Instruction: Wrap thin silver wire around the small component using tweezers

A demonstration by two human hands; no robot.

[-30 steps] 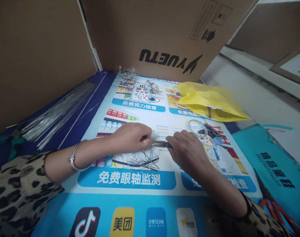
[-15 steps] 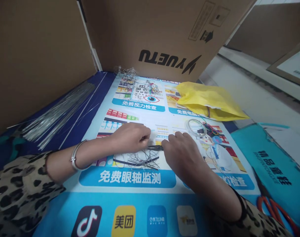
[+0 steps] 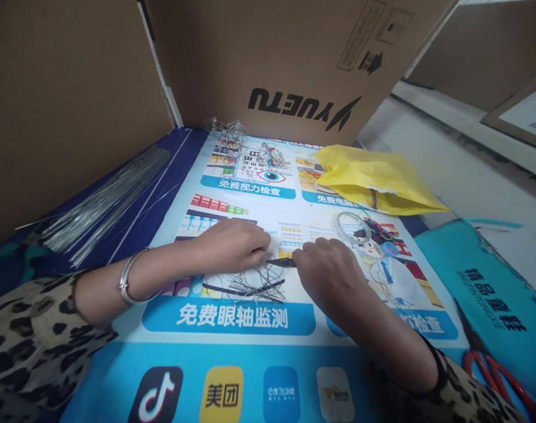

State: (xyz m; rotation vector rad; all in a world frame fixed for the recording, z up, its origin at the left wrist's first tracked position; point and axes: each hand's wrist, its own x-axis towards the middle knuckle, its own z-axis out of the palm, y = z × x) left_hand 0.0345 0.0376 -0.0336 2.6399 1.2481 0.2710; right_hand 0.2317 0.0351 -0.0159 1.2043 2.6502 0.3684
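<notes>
My right hand (image 3: 330, 267) is wrapped round a pair of dark-jawed pliers (image 3: 282, 262), whose handles are hidden in the palm. The jaws point left and look closed, with the tip just short of my left hand (image 3: 239, 244). That hand is closed in a pinch; what its fingers hold, if anything, is too thin or hidden to make out. Below both hands, a loose heap of thin metal wire pieces (image 3: 257, 288) lies on the printed poster (image 3: 259, 352).
Straight wires (image 3: 104, 202) lie bundled at left. Wire tangles (image 3: 226, 129) sit by the cardboard wall (image 3: 259, 53). At right are a clear ring-shaped coil (image 3: 352, 228), coloured strands (image 3: 380, 230), a yellow bag (image 3: 378, 176), a teal bag (image 3: 479, 276) and red handles (image 3: 497, 376).
The pliers' jaws, slightly parted before, have come together. My right hand has shifted a little to the right with them; my left hand has hardly moved.
</notes>
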